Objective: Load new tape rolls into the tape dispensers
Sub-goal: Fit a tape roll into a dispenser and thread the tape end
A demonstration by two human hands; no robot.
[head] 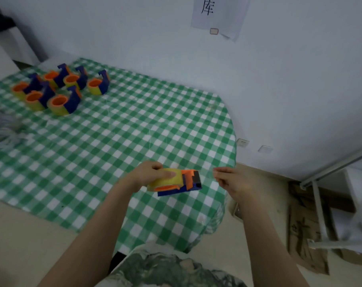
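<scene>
Left hand (149, 175) gripping one loaded dispenser (176, 181), right hand (236, 183) fingertips pinched together, six dispensers (59, 102) beyond

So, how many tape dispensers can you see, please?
7: a cluster of six dispensers on the tablecloth's far left, and one dispenser held by the left hand. Some could hide behind the cluster.

A table draped in a green-and-white checked cloth (134, 125). At its far left corner stands a tight cluster of blue dispensers (60, 88) loaded with yellowish rolls on orange cores. A blurred white cord (4, 133) lies at the left edge.
</scene>
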